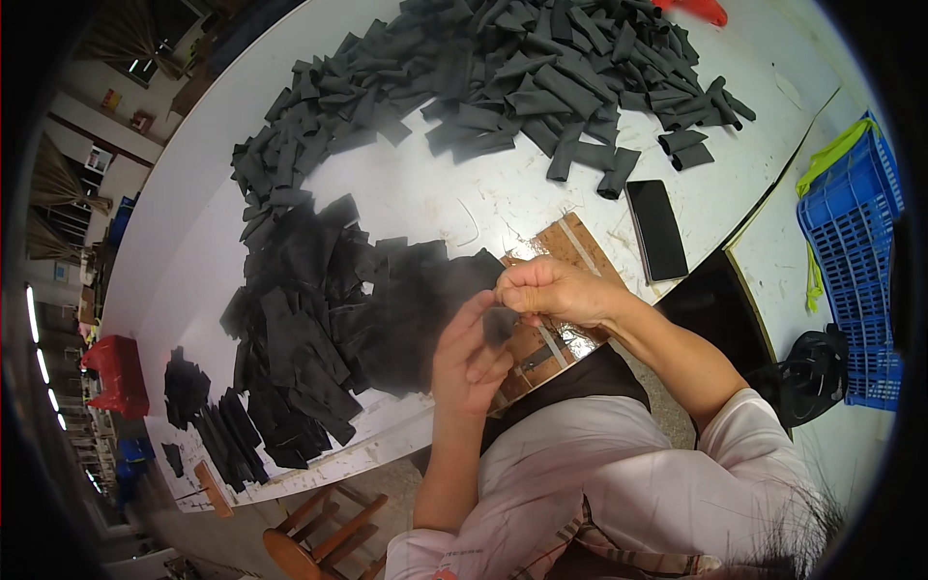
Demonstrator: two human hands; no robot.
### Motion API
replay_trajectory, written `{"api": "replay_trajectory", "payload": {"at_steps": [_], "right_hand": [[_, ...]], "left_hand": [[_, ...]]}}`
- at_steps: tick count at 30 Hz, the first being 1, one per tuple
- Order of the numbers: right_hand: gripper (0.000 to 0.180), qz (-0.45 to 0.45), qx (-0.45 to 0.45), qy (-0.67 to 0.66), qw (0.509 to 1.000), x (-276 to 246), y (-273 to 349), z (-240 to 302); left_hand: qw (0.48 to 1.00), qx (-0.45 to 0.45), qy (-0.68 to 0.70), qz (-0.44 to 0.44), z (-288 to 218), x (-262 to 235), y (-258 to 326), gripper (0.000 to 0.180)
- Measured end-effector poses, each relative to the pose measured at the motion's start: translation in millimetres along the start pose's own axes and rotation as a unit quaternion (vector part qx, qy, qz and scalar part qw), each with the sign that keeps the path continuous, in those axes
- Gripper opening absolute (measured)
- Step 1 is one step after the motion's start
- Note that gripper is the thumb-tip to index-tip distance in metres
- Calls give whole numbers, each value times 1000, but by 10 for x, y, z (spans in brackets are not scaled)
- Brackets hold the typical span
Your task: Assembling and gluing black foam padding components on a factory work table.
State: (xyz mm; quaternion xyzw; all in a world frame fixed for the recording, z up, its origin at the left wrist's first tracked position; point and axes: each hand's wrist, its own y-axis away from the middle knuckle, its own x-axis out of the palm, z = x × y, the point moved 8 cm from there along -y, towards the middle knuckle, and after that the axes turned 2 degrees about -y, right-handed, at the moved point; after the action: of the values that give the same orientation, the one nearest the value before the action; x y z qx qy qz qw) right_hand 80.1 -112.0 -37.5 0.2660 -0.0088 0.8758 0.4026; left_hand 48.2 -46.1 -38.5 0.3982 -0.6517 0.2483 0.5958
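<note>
My left hand (pixel 471 354) and my right hand (pixel 551 289) meet over the table's near edge, both pinching one small black fabric piece (pixel 499 324) between the fingers. Just beneath them lies a brown wooden board (pixel 570 244). A heap of flat black fabric pieces (pixel 329 309) spreads to the left of my hands. A bigger pile of folded black fabric pieces (pixel 522 72) covers the far part of the white table (pixel 416 193).
A black phone (pixel 657 229) lies face up right of the board. A blue plastic crate (pixel 855 251) stands at the far right, with a black bag (pixel 817 372) below it. A wooden stool (pixel 319 536) sits under the table edge. A red bin (pixel 116 372) is at the left.
</note>
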Motion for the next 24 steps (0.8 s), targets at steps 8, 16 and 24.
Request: {"api": "replay_trajectory", "payload": {"at_steps": [8,16,24], "right_hand": [[17,-171,-149,247,942,-119,172,388],[14,-103,-259,664,694,439,407,761],[11,-150,-294,602,727,246,433,620]], "left_hand": [[573,394,-718,-14,-478,767,192,20],[741,397,-529,-112,-472,480,305,14],[814,295,-498,-52,-305,609,20,11]]}}
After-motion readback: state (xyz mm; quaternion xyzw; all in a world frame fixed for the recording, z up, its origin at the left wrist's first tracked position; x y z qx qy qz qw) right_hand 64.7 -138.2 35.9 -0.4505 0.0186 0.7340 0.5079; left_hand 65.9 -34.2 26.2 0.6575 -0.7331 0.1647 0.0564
